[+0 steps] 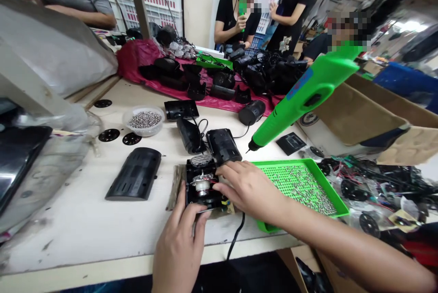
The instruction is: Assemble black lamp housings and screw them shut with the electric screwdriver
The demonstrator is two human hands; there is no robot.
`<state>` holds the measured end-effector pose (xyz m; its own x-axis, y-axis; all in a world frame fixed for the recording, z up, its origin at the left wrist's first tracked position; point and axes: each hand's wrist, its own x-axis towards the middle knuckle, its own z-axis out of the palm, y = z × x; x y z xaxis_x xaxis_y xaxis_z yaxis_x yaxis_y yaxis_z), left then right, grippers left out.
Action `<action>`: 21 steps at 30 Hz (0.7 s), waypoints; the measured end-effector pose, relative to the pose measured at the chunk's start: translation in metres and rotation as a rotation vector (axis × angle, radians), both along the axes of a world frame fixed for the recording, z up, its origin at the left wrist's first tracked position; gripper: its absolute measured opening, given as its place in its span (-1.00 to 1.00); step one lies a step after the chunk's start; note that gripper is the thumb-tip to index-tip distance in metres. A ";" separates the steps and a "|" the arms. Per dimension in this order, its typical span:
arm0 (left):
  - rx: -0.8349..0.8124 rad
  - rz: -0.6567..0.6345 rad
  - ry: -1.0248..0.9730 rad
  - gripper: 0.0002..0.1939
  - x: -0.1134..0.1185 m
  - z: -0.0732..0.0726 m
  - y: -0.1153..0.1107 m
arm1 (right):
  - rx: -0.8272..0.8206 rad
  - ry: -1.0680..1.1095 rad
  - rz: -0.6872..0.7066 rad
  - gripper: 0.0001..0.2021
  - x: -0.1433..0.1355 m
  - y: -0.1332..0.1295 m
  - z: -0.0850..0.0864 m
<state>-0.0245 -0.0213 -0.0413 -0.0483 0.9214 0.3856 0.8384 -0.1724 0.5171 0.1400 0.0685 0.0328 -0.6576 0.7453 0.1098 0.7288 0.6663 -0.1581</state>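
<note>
An opened black housing (202, 184) with a motor and wires inside lies on a worn pad near the table's front edge. My left hand (185, 233) grips its left side and front edge, with the thumb along the front. On the housing's right side rest the bent fingers of my right hand (239, 185); whether they pinch a small part is hidden. A curved black cover (136, 174) lies to the left. Behind the housing are another black shell (224, 145) and a black part with a cable (190, 136). A green electric screwdriver (294, 101) hangs above, tip pointing down left.
A green tray (303, 185) of screws lies right of my right hand. A round tub (143, 120) of small metal pieces stands back left. Black parts cover a magenta cloth (133, 58). A cardboard box (366, 110) stands right. Several people are beyond the table.
</note>
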 end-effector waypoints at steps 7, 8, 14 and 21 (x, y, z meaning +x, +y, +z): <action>0.011 0.001 0.007 -0.90 -0.004 -0.006 -0.001 | -0.193 0.191 -0.218 -0.81 0.029 -0.036 -0.003; 0.017 -0.002 0.011 -0.90 -0.005 -0.007 0.000 | -0.221 0.202 -0.228 -0.81 0.030 -0.041 -0.004; 0.050 -0.065 0.002 -0.90 -0.009 -0.011 0.003 | -0.257 0.215 -0.228 -0.90 0.026 -0.051 -0.011; 0.086 -0.051 -0.045 -0.91 -0.004 -0.006 0.002 | -0.284 0.403 -0.247 -0.89 0.027 -0.056 -0.007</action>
